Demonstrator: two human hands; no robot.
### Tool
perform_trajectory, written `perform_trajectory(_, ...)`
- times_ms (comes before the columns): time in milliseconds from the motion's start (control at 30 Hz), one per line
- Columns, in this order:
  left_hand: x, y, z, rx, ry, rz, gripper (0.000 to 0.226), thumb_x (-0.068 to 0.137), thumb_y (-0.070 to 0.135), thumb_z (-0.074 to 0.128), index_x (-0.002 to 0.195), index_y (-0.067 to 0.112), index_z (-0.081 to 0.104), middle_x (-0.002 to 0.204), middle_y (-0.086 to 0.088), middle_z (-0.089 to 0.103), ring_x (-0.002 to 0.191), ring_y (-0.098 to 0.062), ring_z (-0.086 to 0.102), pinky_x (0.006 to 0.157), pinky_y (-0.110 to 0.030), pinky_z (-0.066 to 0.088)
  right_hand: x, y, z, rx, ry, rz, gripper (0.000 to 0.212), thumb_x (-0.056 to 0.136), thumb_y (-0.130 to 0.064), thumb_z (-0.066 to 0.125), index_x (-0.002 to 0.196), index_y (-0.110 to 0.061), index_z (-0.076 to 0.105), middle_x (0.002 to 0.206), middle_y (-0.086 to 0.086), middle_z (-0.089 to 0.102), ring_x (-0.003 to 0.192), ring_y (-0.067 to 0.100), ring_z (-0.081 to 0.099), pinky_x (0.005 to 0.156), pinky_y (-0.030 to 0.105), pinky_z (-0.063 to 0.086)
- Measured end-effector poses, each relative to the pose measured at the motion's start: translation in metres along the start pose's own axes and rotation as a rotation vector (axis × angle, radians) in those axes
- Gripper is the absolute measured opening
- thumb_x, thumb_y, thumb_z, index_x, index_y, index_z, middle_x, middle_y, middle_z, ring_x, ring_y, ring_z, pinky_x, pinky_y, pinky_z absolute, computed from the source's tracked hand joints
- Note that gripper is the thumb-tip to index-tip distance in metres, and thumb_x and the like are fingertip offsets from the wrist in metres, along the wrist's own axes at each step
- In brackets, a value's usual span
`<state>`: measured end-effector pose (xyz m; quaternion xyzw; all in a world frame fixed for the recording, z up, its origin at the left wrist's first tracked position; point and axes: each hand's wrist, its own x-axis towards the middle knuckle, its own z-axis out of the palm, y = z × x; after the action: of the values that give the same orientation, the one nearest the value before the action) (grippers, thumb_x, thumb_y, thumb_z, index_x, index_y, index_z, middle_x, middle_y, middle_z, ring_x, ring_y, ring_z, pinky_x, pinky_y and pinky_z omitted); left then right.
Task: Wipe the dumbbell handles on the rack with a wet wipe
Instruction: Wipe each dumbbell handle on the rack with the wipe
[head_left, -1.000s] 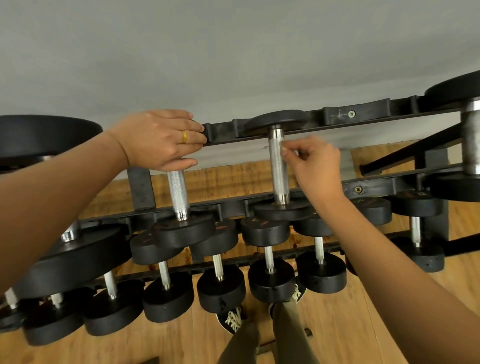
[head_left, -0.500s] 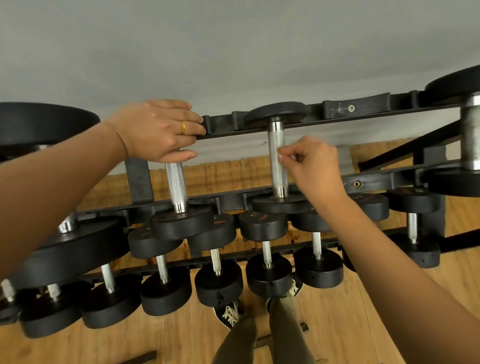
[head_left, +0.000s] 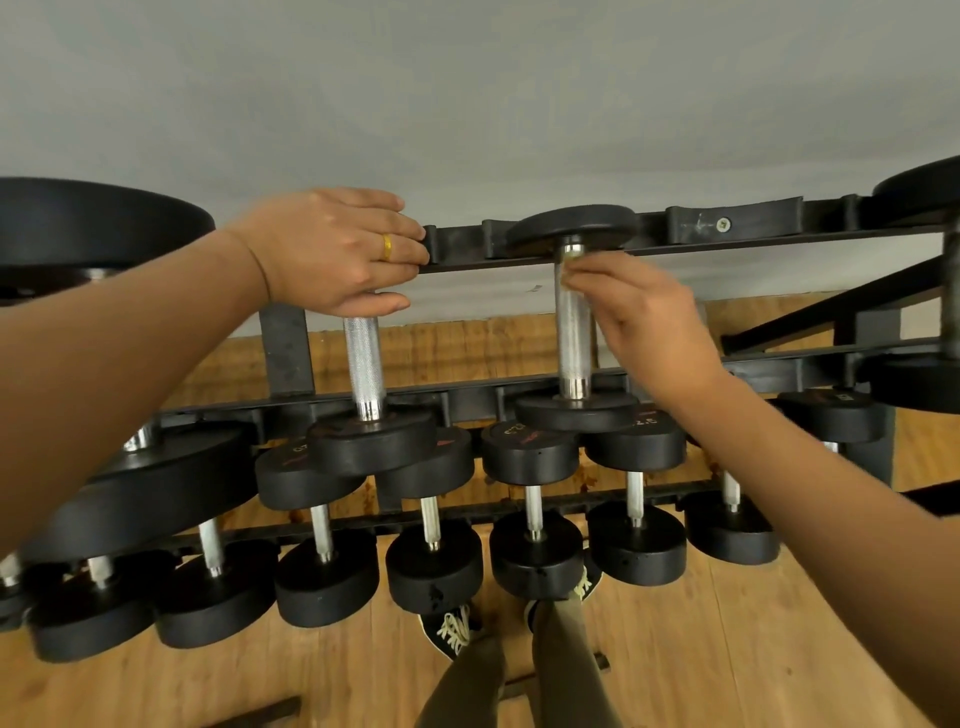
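Note:
On the black rack (head_left: 727, 228), two dumbbells lie across the top tier with their knurled steel handles pointing away from me. My left hand (head_left: 332, 254), wearing a gold ring, curls over the far end of the left dumbbell handle (head_left: 363, 364) and hides the head there. My right hand (head_left: 639, 322) has its fingertips at the far end of the middle dumbbell handle (head_left: 571, 343), just below the far head. They pinch a small pale wet wipe (head_left: 570, 266) against the steel. Most of the wipe is hidden by the fingers.
Lower tiers carry several small black dumbbells (head_left: 535, 551) side by side. Larger dumbbells sit at the far left (head_left: 93, 228) and far right (head_left: 950, 291) of the top tier. My shoes (head_left: 452, 629) stand on the wooden floor (head_left: 727, 649) under the rack. A grey wall lies behind.
My right hand has slid along the middle handle from its midpoint to the far end. My left hand has kept its hold on the left dumbbell.

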<state>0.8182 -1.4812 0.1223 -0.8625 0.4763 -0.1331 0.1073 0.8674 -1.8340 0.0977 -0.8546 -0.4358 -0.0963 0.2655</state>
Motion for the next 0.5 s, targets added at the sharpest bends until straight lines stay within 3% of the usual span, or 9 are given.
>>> perform_trajectory(67, -0.001, -0.001, 0.001, 0.009, 0.007, 0.004, 0.044, 0.106, 0.037, 0.051, 0.109, 0.0, 0.074, 0.117, -0.016, 0.073, 0.117, -0.034, 0.067, 0.112, -0.049, 0.043, 0.0, 0.012, 0.004, -0.115, -0.134, -0.148, 0.048, 0.083, 0.018, 0.064, 0.128, 0.0, 0.065, 0.136, 0.017, 0.061, 0.132, 0.031, 0.053, 0.107, 0.043, 0.048)
perform_trajectory(233, -0.002, -0.001, 0.002, 0.025, 0.027, 0.013, 0.044, 0.107, 0.037, 0.051, 0.107, 0.0, 0.074, 0.117, -0.015, 0.073, 0.118, -0.034, 0.066, 0.112, -0.049, 0.043, 0.001, 0.032, -0.009, -0.308, -0.451, -0.371, 0.085, 0.073, 0.026, 0.063, 0.15, -0.002, 0.04, 0.16, 0.013, 0.033, 0.15, 0.03, 0.025, 0.116, 0.045, 0.037)
perform_trajectory(367, -0.002, -0.001, 0.003, 0.015, 0.028, 0.005, 0.046, 0.108, 0.037, 0.048, 0.106, 0.0, 0.075, 0.116, -0.014, 0.074, 0.118, -0.034, 0.066, 0.111, -0.049, 0.044, 0.006, 0.033, -0.024, -0.368, -0.572, -0.433, 0.085, 0.074, 0.021, 0.063, 0.151, -0.002, 0.036, 0.161, 0.014, 0.029, 0.151, 0.031, 0.023, 0.111, 0.048, 0.044)
perform_trajectory(500, -0.002, -0.001, 0.003, -0.006, 0.037, -0.003, 0.047, 0.108, 0.037, 0.046, 0.105, 0.0, 0.075, 0.116, -0.015, 0.074, 0.117, -0.034, 0.066, 0.111, -0.049, 0.044, -0.008, 0.034, -0.032, -0.43, -0.713, -0.625, 0.094, 0.068, 0.014, 0.071, 0.152, -0.005, 0.032, 0.161, 0.014, 0.026, 0.153, 0.031, 0.015, 0.121, 0.045, 0.025)
